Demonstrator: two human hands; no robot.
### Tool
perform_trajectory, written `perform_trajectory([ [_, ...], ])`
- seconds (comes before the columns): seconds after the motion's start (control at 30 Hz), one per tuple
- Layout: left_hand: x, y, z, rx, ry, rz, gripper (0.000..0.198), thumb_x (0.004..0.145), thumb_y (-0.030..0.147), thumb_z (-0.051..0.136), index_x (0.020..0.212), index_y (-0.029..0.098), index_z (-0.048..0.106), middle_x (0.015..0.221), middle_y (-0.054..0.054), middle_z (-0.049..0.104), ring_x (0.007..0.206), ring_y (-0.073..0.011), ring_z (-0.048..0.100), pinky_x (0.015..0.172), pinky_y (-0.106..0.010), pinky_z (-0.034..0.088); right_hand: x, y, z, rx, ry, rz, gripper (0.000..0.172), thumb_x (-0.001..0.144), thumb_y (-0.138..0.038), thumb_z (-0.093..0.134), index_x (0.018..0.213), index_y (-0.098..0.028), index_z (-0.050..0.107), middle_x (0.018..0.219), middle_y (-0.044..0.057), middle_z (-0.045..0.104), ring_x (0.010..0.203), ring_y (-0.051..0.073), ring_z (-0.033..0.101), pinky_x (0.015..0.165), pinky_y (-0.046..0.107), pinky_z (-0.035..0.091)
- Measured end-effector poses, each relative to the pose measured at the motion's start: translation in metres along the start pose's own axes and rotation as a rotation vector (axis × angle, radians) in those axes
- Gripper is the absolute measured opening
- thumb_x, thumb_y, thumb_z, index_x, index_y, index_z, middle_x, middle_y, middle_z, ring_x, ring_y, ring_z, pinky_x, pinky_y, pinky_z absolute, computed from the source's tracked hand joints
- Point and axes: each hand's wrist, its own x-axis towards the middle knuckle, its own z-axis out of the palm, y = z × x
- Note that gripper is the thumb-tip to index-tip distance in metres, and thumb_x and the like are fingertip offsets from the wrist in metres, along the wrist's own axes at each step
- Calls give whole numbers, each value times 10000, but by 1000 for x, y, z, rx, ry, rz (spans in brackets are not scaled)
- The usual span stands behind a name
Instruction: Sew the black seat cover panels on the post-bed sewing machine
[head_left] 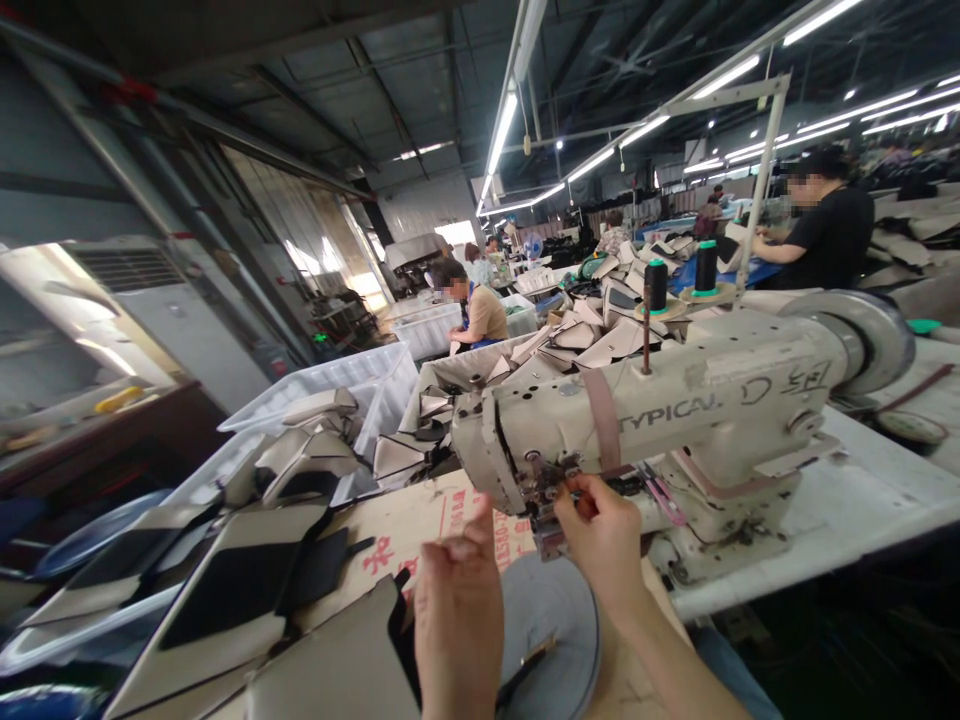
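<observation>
A cream sewing machine marked TYPICAL lies across the white table. My right hand is raised to its needle end, fingers pinched together at the metal parts there; what they hold is too fine to see. My left hand is lifted just left of it, fingers curled and thumb up, closed on something I cannot make out. Below my hands lies a grey round piece on a printed cardboard sheet. Two dark thread spools stand on top of the machine.
Cut beige and black panels are piled at my left, beside white plastic bins. More cut pieces are heaped behind the machine. A seated person works further back, another person at the far right.
</observation>
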Motion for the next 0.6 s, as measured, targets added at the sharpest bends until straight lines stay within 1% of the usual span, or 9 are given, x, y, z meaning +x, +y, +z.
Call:
perform_trajectory([
  [0.03,3,0,2,-162,14,-98,349,817,446,532,606,173,483,517,81,423,476,-41,452,765,-279,508,0,0,0,15,1,7,219,792,-324,512,705,-158,625,488,-24,507,447,112,451,479,220,308],
  [0.07,4,0,3,-290,9,-208,317,816,399,557,614,168,482,463,103,342,394,-18,340,669,-218,507,1,0,0,25,4,11,222,791,-329,514,701,-159,624,477,-32,486,443,109,437,477,218,301],
  [0.1,3,0,4,-369,-1,-304,298,808,352,583,607,160,478,437,113,291,364,-8,255,578,-164,476,1,0,0,34,9,14,221,791,-331,514,702,-160,623,473,-37,472,442,106,425,478,216,296],
  [0.13,0,-1,3,-388,7,-366,292,793,318,610,595,151,476,429,113,279,362,-5,221,508,-130,435,1,0,0,43,11,18,219,792,-331,515,708,-160,623,476,-40,466,444,104,416,481,216,293],
  [0.2,-10,-3,-1,-362,51,-419,300,729,301,685,577,142,480,451,98,336,402,-6,289,492,-116,419,2,0,-1,56,4,20,216,792,-334,519,720,-159,624,481,-43,457,447,102,401,486,218,287],
  [0.27,-20,-5,-6,-310,111,-432,310,640,318,758,589,145,506,503,82,415,477,-19,393,595,-148,478,3,0,-2,69,-14,28,216,788,-343,529,726,-160,626,474,-49,436,447,101,389,485,221,279],
  [0.33,-28,-7,-11,-241,143,-444,324,567,343,799,613,151,542,547,70,467,538,-37,454,661,-175,503,3,1,-3,85,-40,42,219,786,-352,539,722,-161,624,471,-52,423,451,101,386,485,222,278],
  [0.47,-31,-6,-17,-133,133,-473,355,515,391,815,619,153,573,584,50,513,584,-58,498,577,-135,482,5,5,-12,144,-128,22,218,809,-361,537,765,-167,629,510,-44,462,477,100,415,498,215,309],
  [0.6,-30,-3,-18,-118,130,-466,369,535,401,804,568,149,536,553,59,482,563,-45,470,601,-127,481,8,12,-30,171,-150,-12,189,835,-344,538,784,-186,627,555,-39,515,503,93,450,518,208,343],
])
